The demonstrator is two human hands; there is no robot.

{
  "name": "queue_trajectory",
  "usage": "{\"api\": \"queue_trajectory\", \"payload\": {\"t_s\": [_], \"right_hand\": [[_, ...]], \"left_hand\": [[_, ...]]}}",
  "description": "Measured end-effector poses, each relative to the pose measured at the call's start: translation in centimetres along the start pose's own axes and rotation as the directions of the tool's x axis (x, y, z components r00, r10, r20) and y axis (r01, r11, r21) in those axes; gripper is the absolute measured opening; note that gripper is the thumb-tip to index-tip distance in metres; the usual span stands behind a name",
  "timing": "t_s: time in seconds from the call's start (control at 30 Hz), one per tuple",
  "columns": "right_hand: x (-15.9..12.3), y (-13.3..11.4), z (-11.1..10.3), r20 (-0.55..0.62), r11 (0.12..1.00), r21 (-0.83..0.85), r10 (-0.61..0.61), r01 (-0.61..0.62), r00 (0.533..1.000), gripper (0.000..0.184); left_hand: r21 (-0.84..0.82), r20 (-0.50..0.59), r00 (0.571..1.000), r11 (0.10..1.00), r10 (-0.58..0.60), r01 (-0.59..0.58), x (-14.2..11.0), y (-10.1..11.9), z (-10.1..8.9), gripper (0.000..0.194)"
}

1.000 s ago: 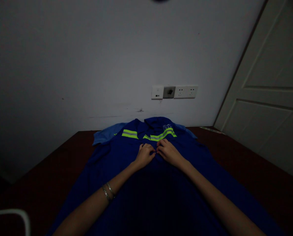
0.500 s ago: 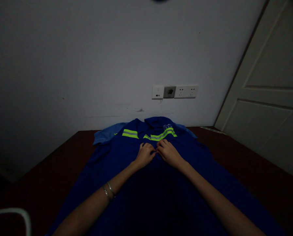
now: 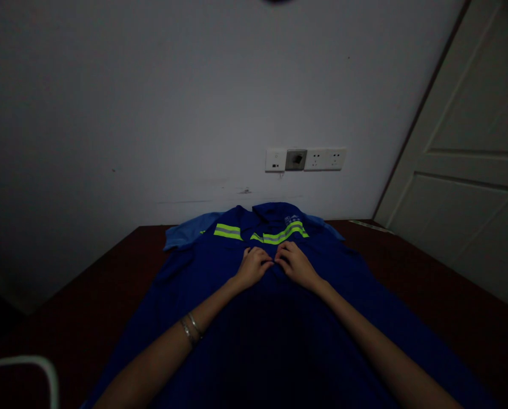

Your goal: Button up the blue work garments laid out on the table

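Observation:
A dark blue work jacket (image 3: 211,267) with yellow-green and grey reflective strips lies spread in front of me, its collar toward the wall. Over its front, just below the chest strip, my left hand (image 3: 254,267) pinches the cloth at the front edge with thumb and fingers. My right hand (image 3: 296,266) is curled close beside it, fingertips also pinching the jacket front. A small gap separates the two hands. Whether a button or other fastener sits between the fingers is too dark to make out. Two silver bangles circle my left wrist.
Under the jacket's shoulders, a lighter blue cloth (image 3: 185,232) sticks out on both sides. The dark red tabletop (image 3: 121,267) meets a grey wall with several switches and sockets (image 3: 305,159). A panelled door (image 3: 470,170) stands at right; a white curved bar (image 3: 45,366) is at lower left.
My right hand has shifted slightly right, its fingertips drawing a little away from the left hand. The left hand stays nearly in place on the jacket. The view has moved slightly.

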State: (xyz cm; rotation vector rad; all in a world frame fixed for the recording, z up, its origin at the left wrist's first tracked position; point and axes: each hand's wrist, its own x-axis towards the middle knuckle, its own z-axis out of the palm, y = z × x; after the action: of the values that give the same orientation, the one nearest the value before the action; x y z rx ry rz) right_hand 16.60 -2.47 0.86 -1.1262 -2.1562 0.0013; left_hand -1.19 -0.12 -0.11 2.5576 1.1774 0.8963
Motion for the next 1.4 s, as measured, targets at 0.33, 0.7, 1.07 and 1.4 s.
{"api": "queue_trajectory", "payload": {"t_s": [0.33,0.7,1.07,1.4], "right_hand": [[0.1,1.0,1.7,-0.052,0.953,0.241,0.203,-0.185,0.978,0.007],[0.4,0.2,0.0,-0.014,0.997,0.042,0.066,-0.065,0.998,0.011],[0.8,-3.1,-1.2,0.144,0.865,-0.475,-0.106,0.163,0.984,0.015],[0.3,-1.6,-0.4,0.009,0.958,-0.284,-0.041,0.042,0.999,0.011]], "left_hand": [[-0.016,-0.026,1.0,1.0,0.012,-0.012,0.2,-0.3,0.3,0.012],[-0.012,-0.025,0.999,0.999,0.034,-0.034,0.2,-0.6,0.3,0.008],[0.095,0.022,0.997,0.993,0.071,-0.073,0.0,0.1,-0.1,0.01],[0.082,0.012,0.994,0.991,0.108,-0.108,0.1,-0.3,0.0,0.01]]}}
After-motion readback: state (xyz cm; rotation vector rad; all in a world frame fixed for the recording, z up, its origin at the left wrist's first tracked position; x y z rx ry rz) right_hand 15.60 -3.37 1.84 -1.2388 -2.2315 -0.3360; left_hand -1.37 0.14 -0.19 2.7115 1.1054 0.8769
